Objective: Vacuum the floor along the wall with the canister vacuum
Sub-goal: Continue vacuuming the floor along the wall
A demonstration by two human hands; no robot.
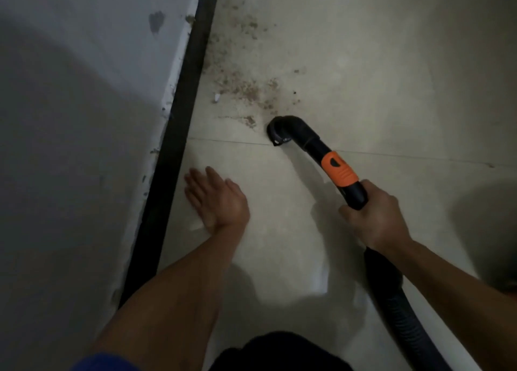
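Black plastic forms the vacuum handle (340, 169), with an orange grip section below its curved end. The right hand (375, 214) is wrapped round the lower part of this handle, fingers curled tight. The ribbed hose (400, 309) runs back under the wrist. The nozzle (277, 131) sits at the floor (363, 77), just beside a patch of brown dirt (243, 88) near the dark baseboard (173, 147) of the grey wall (70, 119). The left hand (216, 200) is flat, fingers straight and together, palm down close to the baseboard. Contact with the floor cannot be confirmed.
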